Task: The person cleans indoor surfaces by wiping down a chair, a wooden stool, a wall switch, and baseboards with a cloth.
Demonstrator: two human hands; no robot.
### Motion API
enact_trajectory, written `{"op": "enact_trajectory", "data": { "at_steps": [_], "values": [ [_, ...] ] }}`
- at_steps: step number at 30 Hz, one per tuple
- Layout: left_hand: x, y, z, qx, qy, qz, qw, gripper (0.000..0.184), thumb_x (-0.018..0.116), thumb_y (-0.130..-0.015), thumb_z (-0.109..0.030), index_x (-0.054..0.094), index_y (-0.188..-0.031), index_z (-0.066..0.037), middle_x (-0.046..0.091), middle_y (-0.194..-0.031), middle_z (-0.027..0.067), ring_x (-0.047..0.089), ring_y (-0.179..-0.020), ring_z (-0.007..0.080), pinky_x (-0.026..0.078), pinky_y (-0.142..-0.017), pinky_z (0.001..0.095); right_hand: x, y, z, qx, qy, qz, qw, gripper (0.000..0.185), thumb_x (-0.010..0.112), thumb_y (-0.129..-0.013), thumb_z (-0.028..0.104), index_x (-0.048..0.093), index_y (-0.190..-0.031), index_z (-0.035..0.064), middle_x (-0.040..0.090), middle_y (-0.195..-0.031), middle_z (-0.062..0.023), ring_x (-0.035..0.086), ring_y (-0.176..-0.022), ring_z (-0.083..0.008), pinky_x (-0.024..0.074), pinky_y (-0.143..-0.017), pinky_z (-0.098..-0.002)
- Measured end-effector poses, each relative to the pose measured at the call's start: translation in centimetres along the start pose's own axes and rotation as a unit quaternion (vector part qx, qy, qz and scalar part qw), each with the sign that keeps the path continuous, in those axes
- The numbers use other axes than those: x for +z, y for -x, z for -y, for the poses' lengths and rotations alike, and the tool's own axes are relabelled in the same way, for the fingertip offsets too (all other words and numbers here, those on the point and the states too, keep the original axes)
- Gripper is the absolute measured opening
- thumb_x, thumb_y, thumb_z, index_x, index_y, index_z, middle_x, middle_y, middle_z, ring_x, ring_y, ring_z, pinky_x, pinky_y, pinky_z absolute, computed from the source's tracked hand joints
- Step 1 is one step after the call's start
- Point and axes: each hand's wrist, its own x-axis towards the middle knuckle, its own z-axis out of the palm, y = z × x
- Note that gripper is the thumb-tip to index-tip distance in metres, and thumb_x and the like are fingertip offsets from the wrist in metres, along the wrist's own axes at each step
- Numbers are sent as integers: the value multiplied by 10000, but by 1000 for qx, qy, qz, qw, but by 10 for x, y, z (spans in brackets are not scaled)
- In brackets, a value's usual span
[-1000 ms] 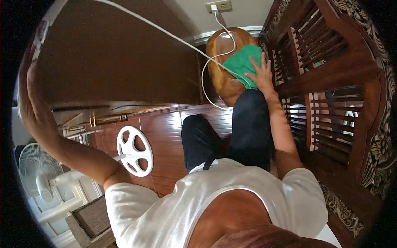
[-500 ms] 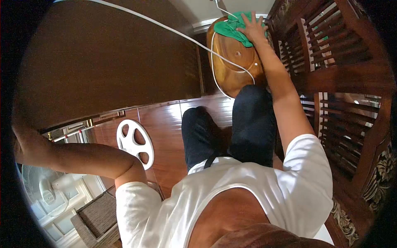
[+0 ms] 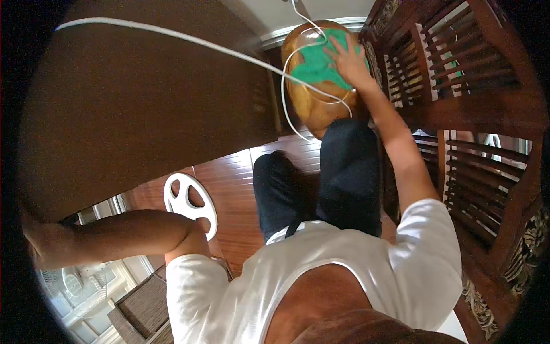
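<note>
A glossy brown wooden surface with rounded ends (image 3: 312, 114) lies beyond my knees. On it, a crumpled green cloth (image 3: 318, 64) is under my right hand (image 3: 350, 64), which presses flat with spread fingers, a little blurred. A white cord (image 3: 200, 41) crosses the upper view and loops over the wooden surface beside the cloth. Far left, my left hand (image 3: 48, 246) is near the lower edge of a large dark brown panel (image 3: 154, 97). Its fingers fade into the dark border of the view, so their pose is hidden.
A carved dark wooden bench with slats (image 3: 484, 166) stands close on the right. On the reddish floor (image 3: 235, 200) is a white oval piece with cut-outs (image 3: 182, 200). A fan (image 3: 74, 281) and a brown woven-looking panel (image 3: 143, 304) show at lower left.
My right hand has slid the green cloth from the far end toward the middle of the wooden surface. My left hand appears lower in the view, and the cord has shifted slightly.
</note>
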Motion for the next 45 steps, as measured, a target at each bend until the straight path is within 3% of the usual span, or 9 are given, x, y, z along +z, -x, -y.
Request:
{"op": "enact_trajectory", "data": {
  "at_steps": [6, 17, 19, 21, 26, 29, 32, 36, 45],
  "values": [
    [-1, -4, 2, -11, 55, -22, 998, 202, 663, -735, -97, 698, -849, 66, 691, -832, 156, 643, -692, 198, 515, -632, 299, 12, -37, 6, 51, 48, 20, 997, 450, 595, -846, 296, 512, -1283, 231, 277, -1476, -31, 232, -1334, -413, 288, -941, -682],
    [1, 1, -26, 65, -129, 6, 989, 322, 515, -892, -233, 639, -1020, 35, 670, -868, 142, 643, -789, 248, 518, -712, 347, 30, 120, -9, 250, -341, -124, 898, 476, 552, -886, 295, 449, -1320, 130, 285, -1427, -197, 294, -1286, -434, 288, -1047, -505],
    [4, -2, -26, 86, -135, 12, 987, 327, 506, -902, -240, 640, -1013, 36, 669, -862, 140, 643, -785, 248, 517, -708, 345, 81, 77, -54, 232, -278, -67, 930, 548, 521, -908, 333, 363, -1369, 82, 384, -1357, -227, 377, -1245, -382, 311, -1038, -433],
    [2, -1, -25, 103, -137, 13, 985, 333, 496, -912, -247, 641, -1007, 37, 667, -856, 138, 643, -782, 248, 516, -703, 344, 81, 21, -80, 343, -438, 8, 831, 881, 454, -790, 689, 383, -1353, 16, 320, -1420, -227, 298, -1324, -352, 276, -1072, -432],
    [0, -4, -22, 142, -141, 27, 979, 353, 471, -936, -263, 644, -991, 40, 664, -840, 132, 642, -773, 247, 514, -692, 339, 157, -29, -136, 297, -404, 20, 865, 609, 397, -906, 518, 494, -1265, 35, 507, -1245, -239, 495, -1139, -353, 376, -973, -400],
    [-3, 4, -16, 162, -139, 40, 976, 356, 466, -940, -264, 646, -987, 40, 663, -838, 132, 642, -771, 247, 513, -690, 338, 219, 1, -163, 70, -326, -121, 935, 635, 388, -899, 543, 518, -1241, 25, 526, -1229, -238, 508, -1124, -357, 380, -965, -394],
    [-6, 15, -10, 166, -120, 57, 977, 354, 466, -938, -261, 647, -984, 39, 664, -839, 132, 642, -771, 247, 513, -690, 339, 106, 50, -104, 317, -345, 102, 878, 532, 386, -940, 431, 480, -1289, 40, 525, -1249, -221, 507, -1139, -352, 386, -952, -389],
    [-11, 32, -2, 163, -90, 83, 979, 350, 466, -935, -257, 648, -981, 39, 664, -841, 133, 643, -772, 248, 513, -691, 339, 90, 122, -69, 309, -360, 73, 877, 518, 350, -885, 70, 365, -1391, 178, 479, -1256, -227, 501, -1111, -379, 387, -982, -430],
    [-41, 83, -1, 117, -2, 143, 983, 343, 467, -929, -247, 651, -975, 38, 665, -844, 134, 643, -773, 250, 513, -692, 340, 136, 222, -41, 420, -346, 70, 836, 474, 319, -912, 139, 346, -1378, 53, 417, -1327, -255, 545, -1037, -409, 448, -888, -446]
  ]
}}
